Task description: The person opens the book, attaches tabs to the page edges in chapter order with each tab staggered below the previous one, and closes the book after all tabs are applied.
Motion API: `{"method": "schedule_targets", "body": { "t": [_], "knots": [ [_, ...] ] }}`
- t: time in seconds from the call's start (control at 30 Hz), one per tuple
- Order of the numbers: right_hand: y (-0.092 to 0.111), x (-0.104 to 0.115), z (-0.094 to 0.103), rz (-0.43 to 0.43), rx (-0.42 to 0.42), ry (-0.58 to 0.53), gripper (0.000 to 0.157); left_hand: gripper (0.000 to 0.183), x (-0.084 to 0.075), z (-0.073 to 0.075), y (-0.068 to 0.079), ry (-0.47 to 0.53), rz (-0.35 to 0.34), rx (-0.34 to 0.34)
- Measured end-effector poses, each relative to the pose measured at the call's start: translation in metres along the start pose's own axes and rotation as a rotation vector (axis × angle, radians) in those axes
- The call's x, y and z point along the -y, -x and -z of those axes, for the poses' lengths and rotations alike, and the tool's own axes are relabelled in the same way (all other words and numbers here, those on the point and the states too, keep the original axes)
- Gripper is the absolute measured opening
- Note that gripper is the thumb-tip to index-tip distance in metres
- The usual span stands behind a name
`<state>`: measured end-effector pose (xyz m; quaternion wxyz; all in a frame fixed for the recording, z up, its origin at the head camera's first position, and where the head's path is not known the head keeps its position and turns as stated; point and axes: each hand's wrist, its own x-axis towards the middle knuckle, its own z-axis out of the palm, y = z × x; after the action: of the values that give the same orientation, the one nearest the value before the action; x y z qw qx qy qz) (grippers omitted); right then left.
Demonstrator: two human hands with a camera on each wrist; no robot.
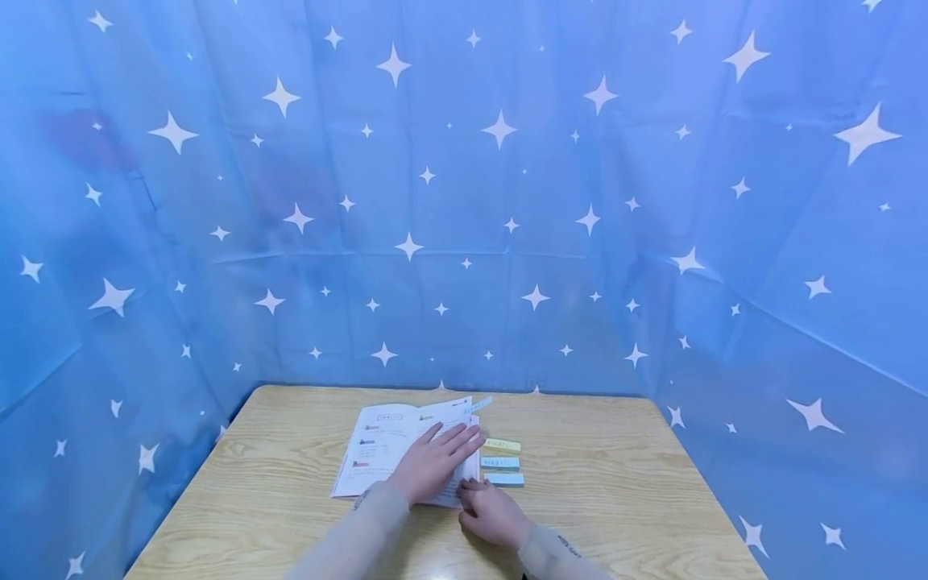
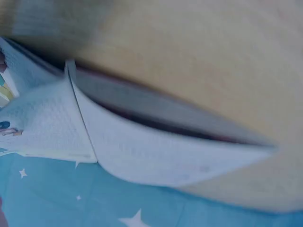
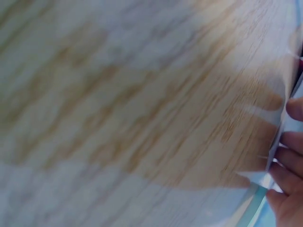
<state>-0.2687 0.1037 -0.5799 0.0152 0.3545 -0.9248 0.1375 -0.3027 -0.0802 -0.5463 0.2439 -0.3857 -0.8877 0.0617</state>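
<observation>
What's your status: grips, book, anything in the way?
Book open, colored tabs jutting past right edge. Left grip across right page, partly blocking it. Right grip at lower right corner.

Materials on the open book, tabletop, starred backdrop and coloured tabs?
Open book: paper, likely matte; pages bend in the left wrist view.
Tabletop: wood or wood-look laminate, somewhat glossy; grain streaks, bright reflections.
Starred backdrop: probably thin fabric, possibly plastic sheet; creases and soft folds.
Coloured tabs: likely paper, maybe thin film, finish unclear; flat strips, some with marks.
</observation>
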Motion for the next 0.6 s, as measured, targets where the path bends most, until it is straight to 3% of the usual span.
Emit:
{"method": "schedule_targets", "body": {
  "t": [0.27, 0.47, 0.6],
  "knots": [
    [-0.002, 0.0, -0.004, -0.001, 0.005, 0.005, 0.038, 0.069, 0.017, 0.021, 0.0, -0.239, -0.115, 0.028],
    [-0.001, 0.0, -0.005, -0.007, 0.011, 0.025, 0.038, 0.06, 0.03, 0.027, 0.009, -0.407, -0.039, 0.121],
    [-0.002, 0.0, -0.004, -0.029, 0.022, 0.018, 0.034, 0.044, 0.032, 0.027, 0.012, -0.461, -0.001, 0.175]
  ]
}}
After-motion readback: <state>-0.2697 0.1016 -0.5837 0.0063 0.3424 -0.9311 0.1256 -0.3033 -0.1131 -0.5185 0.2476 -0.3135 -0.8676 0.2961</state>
